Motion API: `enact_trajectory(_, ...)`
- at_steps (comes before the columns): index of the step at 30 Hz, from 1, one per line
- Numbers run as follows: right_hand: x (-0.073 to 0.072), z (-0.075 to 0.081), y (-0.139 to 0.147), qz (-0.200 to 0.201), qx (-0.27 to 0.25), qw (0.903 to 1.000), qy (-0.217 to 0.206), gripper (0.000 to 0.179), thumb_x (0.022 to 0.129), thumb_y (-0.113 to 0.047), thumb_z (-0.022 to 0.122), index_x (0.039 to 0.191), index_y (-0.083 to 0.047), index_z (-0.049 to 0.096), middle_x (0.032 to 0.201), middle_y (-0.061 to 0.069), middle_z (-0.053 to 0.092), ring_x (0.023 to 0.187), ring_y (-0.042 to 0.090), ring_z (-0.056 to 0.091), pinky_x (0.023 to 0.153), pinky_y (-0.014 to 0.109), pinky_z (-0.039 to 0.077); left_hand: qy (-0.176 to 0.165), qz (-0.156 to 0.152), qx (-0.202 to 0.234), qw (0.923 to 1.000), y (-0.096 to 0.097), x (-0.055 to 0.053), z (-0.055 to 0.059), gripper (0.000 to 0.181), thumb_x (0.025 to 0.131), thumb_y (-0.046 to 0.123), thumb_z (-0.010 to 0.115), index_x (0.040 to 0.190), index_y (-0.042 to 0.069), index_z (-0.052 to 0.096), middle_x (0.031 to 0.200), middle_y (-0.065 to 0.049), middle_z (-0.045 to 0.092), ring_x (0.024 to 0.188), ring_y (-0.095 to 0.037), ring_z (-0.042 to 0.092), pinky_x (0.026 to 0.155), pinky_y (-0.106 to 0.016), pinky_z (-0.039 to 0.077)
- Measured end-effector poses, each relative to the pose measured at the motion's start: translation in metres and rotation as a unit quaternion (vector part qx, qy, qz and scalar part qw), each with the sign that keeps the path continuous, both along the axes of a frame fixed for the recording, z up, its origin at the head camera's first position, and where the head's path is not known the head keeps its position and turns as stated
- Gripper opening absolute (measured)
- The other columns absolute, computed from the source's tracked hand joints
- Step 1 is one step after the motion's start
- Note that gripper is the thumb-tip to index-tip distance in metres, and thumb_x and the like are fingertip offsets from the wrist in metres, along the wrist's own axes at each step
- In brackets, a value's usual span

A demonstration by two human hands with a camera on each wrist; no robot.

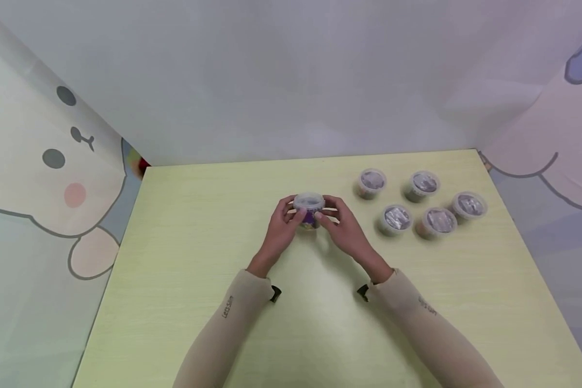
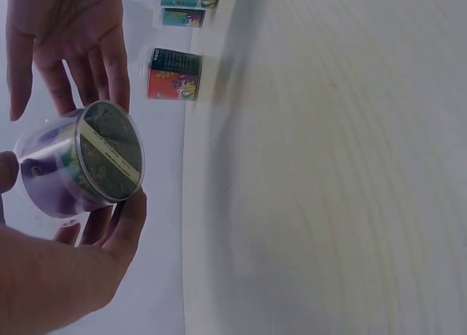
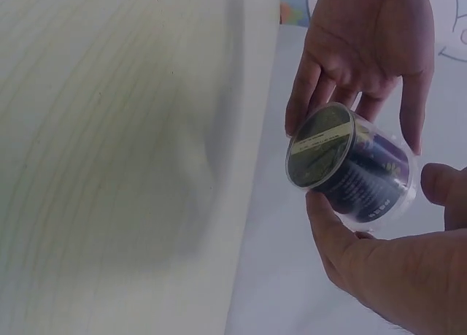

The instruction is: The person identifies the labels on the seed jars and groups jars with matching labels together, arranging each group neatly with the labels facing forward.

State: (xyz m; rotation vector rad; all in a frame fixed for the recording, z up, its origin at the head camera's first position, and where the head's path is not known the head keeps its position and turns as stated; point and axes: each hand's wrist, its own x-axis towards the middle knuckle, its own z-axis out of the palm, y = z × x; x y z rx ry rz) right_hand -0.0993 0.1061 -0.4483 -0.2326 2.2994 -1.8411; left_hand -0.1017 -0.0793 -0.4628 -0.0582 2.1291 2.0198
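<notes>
Both hands hold a small clear plastic tub (image 1: 309, 202) with a purple label, raised over the table. My left hand (image 1: 282, 226) grips its left side, thumb in front and fingers curled round behind. On the right side my right hand (image 1: 341, 226) holds it the same way, its thumb close to the left one. The tub's underside, dark with a pale strip across it, shows in the left wrist view, where the tub (image 2: 84, 163) is tilted. In the right wrist view the tub (image 3: 354, 163) shows dark print on its side, with the right hand's fingers (image 3: 332, 233) against it.
Several similar tubs with silvery contents stand to the right on the pale yellow table (image 1: 189, 258), the closest being one tub (image 1: 395, 219) beyond the right hand. A pale backdrop (image 1: 291, 81) rises behind the table, with cartoon-printed sheets (image 1: 53, 188) along both sides.
</notes>
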Motion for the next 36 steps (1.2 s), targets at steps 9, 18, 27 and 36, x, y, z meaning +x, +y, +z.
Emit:
enact_trajectory(9,-0.001,-0.0027,-0.0037,-0.033,0.005,0.9989,-0.032,0.05,0.109,-0.016,0.06,0.152,0.005,0.045,0.15,0.026,0.052,0.135,0.043,0.056,0.115,0.055,0.044,0.01,0.007,-0.014,0.9998,0.0078,0.0064,0.0027,0.051,0.107,0.019,0.066,0.151,0.005,0.043,0.144,-0.021,0.055,0.126,-0.035,0.062,0.105,-0.044,0.054)
enact_trajectory(18,-0.0009,-0.0017,-0.0005,-0.036,0.004,0.9981,-0.049,0.048,0.112,-0.019,0.054,0.154,0.004,0.045,0.144,0.027,0.056,0.131,0.041,0.058,0.11,0.05,0.049,0.003,0.006,-0.012,0.9999,0.0055,0.0074,0.0037,0.041,0.114,0.021,0.049,0.15,0.003,0.044,0.142,-0.023,0.057,0.126,-0.036,0.063,0.106,-0.047,0.053)
enact_trajectory(27,-0.0007,-0.0009,0.0029,-0.032,-0.033,0.9952,-0.086,0.047,0.115,-0.02,0.046,0.156,0.003,0.041,0.142,0.026,0.053,0.131,0.038,0.057,0.109,0.046,0.053,-0.004,0.001,-0.013,0.9999,0.0049,0.0057,0.0035,0.041,0.113,0.023,0.053,0.148,0.004,0.045,0.138,-0.021,0.058,0.118,-0.031,0.064,0.105,-0.049,0.054)
enact_trajectory(36,0.0008,-0.0017,0.0043,-0.01,-0.073,0.9929,-0.093,0.047,0.116,-0.02,0.043,0.156,0.004,0.036,0.146,0.031,0.055,0.135,0.042,0.057,0.111,0.047,0.052,-0.015,-0.041,-0.024,0.9988,0.0004,0.0065,0.0064,0.052,0.114,0.027,0.05,0.159,0.004,0.039,0.151,-0.022,0.052,0.132,-0.036,0.058,0.11,-0.049,0.051)
